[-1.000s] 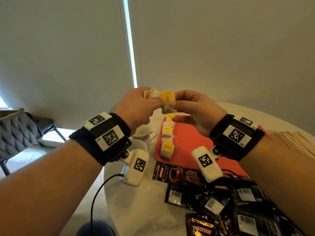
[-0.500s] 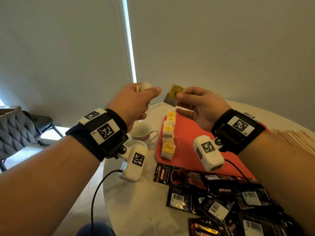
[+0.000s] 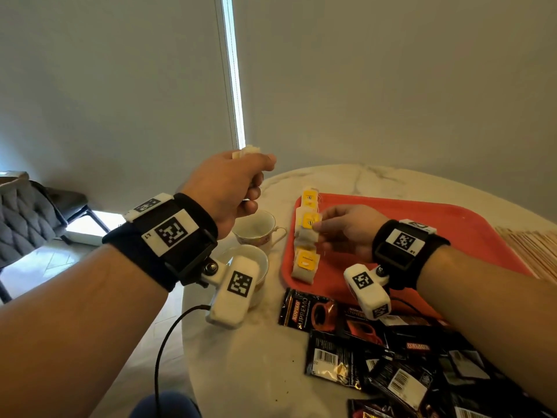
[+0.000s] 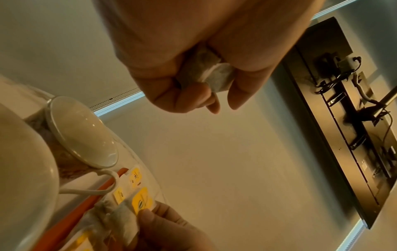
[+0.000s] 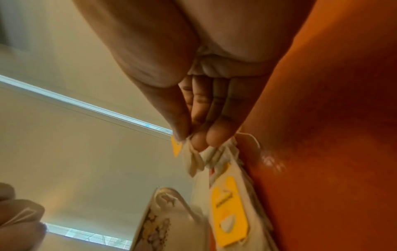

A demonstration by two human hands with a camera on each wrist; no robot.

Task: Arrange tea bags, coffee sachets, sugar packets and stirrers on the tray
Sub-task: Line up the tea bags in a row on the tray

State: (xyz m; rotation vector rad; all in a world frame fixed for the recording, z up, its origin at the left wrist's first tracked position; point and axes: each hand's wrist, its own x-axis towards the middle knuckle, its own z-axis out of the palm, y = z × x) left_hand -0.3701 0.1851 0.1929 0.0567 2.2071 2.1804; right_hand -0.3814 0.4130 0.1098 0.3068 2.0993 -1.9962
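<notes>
A: Status on the hands?

B: Left hand (image 3: 229, 182) is raised above the table, left of the flat red plastic tray (image 3: 437, 230). Fingers curled round a small bunch of white paper tea bags (image 4: 211, 74); one corner pokes out above the knuckles in the head view.

A: Right?

B: Right hand (image 3: 346, 229) is low over the tray's left edge. Thumb and fingertips (image 5: 201, 139) pinch a white tea bag with a yellow tag (image 3: 309, 224) at its top. That bag sits in a near-to-far row of yellow-tagged tea bags (image 3: 306, 263) along the tray's left edge. Can't tell if it touches the tray or is just above it.

A: Other supplies?

B: Black coffee sachets (image 3: 340, 354) lie in a loose heap on the white marble table (image 3: 250, 372), near side, just off the tray. Pale wooden stirrers (image 3: 533, 245) lie in a spread to the right of the tray.

A: Anything else there?

B: Two white teacups with a patterned outside, left of the tray: far cup (image 3: 256, 227) has its handle toward the tray, near cup (image 3: 262, 267) is partly behind the left wrist camera. Grey quilted chair (image 3: 21, 218) far left, off the table.
</notes>
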